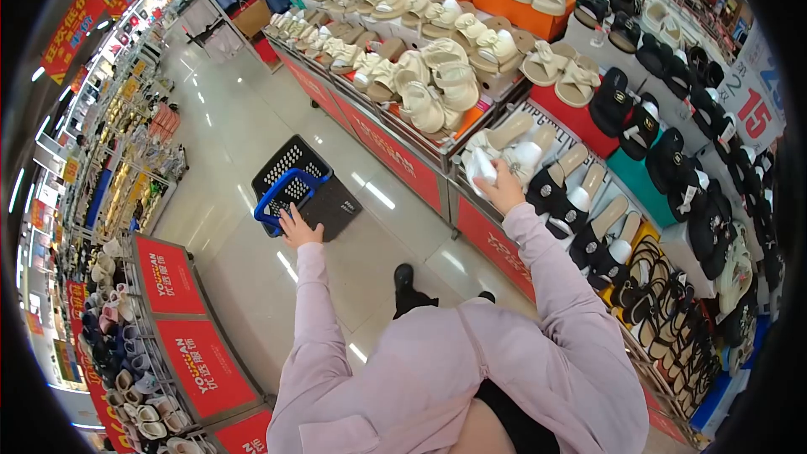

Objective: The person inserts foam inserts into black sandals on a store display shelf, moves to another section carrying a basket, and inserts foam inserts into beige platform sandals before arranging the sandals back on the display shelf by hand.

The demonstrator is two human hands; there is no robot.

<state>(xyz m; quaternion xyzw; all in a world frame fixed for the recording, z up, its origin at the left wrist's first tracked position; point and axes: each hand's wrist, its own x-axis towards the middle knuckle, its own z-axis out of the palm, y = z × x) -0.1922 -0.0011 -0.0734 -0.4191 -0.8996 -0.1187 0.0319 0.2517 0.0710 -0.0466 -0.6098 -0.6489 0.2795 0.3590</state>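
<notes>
My right hand (504, 188) is closed at the front edge of the shoe display, its fingers on a white sandal (482, 166). The sandal's far side blends with the pale sandal (521, 158) beside it, which has an ornament on its strap. My left hand (300, 229) reaches over the floor with its fingers spread, in front of the blue handle (286, 183) of a black shopping basket (336, 208). Whether the fingertips touch the handle, I cannot tell. Perforated walls form the basket, which stands tilted in the aisle.
Black sandals (565, 189) line the rack beside my right hand. Cream sandals (437, 88) fill the display further ahead. On the left is another shoe rack with red panels (171, 276). Shiny tiled floor (227, 118) runs between them, with my shoe (404, 276) on it.
</notes>
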